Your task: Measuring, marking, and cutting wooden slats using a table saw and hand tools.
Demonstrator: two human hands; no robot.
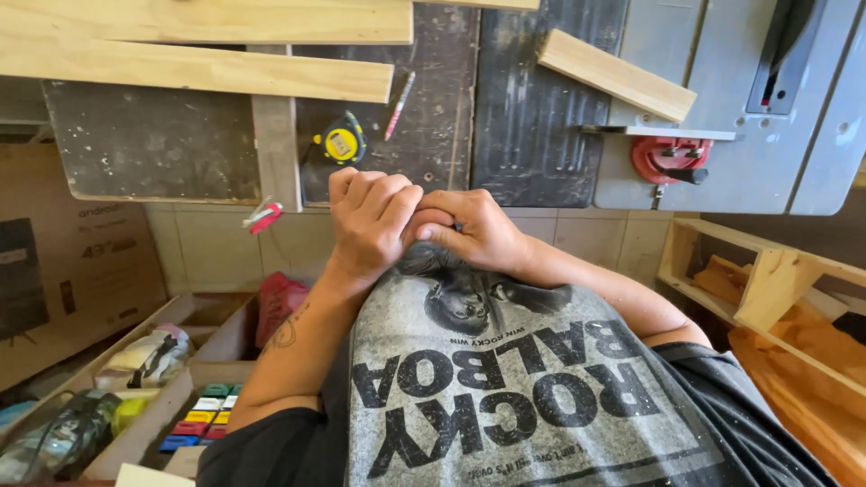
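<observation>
Head view: left hand and right hand pressed together mid-scene, both curled tight, pinching something too hidden to tell, just above grey shirt. Beyond, on bench: tape measure, pencil. Planks far left.

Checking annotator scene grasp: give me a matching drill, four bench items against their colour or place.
Column 1:
1. tape measure
2. pencil
3. wood offcut
4. round knob

Column 2:
A. red, on the grey saw table's front edge
B. yellow and black, on the dark bench just above the left hand
C. pale, lying at a slant across the saw table's upper left
D. thin, pinkish, right of the long plank's end

Pairs: 1-B, 2-D, 3-C, 4-A
</observation>
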